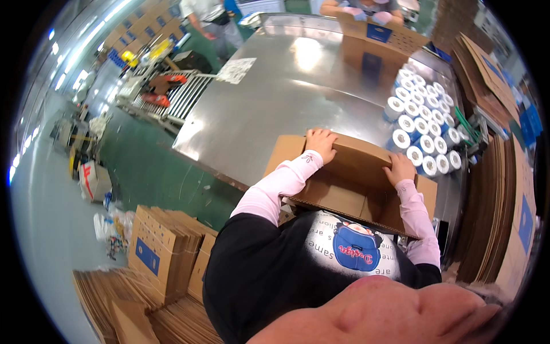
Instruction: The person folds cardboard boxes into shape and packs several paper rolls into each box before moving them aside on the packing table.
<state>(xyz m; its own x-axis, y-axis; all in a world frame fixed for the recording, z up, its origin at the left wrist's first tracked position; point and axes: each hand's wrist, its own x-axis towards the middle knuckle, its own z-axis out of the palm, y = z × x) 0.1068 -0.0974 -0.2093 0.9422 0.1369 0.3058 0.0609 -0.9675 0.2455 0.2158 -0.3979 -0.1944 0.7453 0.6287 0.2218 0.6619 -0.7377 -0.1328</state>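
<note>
An open cardboard box (361, 150) stands at the near edge of the metal table, right in front of me, and its inside looks empty. My left hand (322, 144) curls its fingers over the far left part of the rim. At the far right of the rim, my right hand (401, 169) grips the cardboard with bent fingers. Side flaps stick outward to the left and right of the box. Just beyond my right hand stand several white-topped rolls (426, 144) with blue sides, grouped close together.
The shiny metal table (258, 126) stretches ahead, with a paper sheet (236, 70) at its left edge. A roller conveyor (182, 97) adjoins it. Flat cardboard stacks (163, 252) lie lower left and right. Across the table, a person handles another box (381, 34).
</note>
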